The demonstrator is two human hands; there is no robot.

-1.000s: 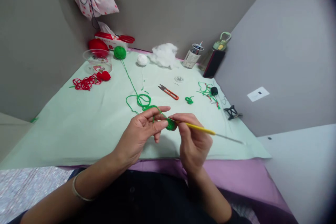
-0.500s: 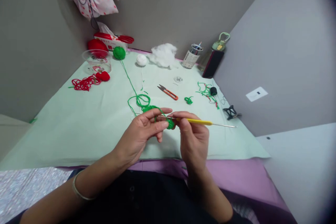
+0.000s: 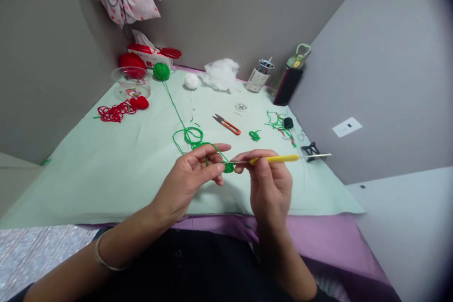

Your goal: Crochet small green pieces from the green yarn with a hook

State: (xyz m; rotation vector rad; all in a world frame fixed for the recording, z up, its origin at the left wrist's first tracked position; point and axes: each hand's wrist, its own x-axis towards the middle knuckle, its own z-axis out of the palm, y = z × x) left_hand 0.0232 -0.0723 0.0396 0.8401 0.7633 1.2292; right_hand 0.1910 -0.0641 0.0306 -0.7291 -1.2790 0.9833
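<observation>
My left hand [image 3: 193, 174] pinches a small green crochet piece [image 3: 229, 168] between thumb and fingers, its index finger stretched out with green yarn running over it. In my right hand [image 3: 271, 181] is a crochet hook [image 3: 278, 159] with a yellow handle, gripped between thumb and fingers. The hook's thin left end meets the top of the green piece; its other metal end points right. From my left hand, the yarn [image 3: 193, 137] lies in loose loops on the table and leads back to a green yarn ball [image 3: 162, 71].
Orange thread snips [image 3: 227, 125] lie beyond my hands, near a small green yarn bundle [image 3: 254, 135]. Red yarn [image 3: 116, 112] and a clear tub [image 3: 132, 85] are at left. White stuffing [image 3: 221, 75], a pen jar [image 3: 259, 76] and a bottle [image 3: 295, 63] stand at the back.
My right hand has moved right with the crochet hook, drawing its tip back to the green piece's edge. The hook lies more level. My left hand has barely shifted.
</observation>
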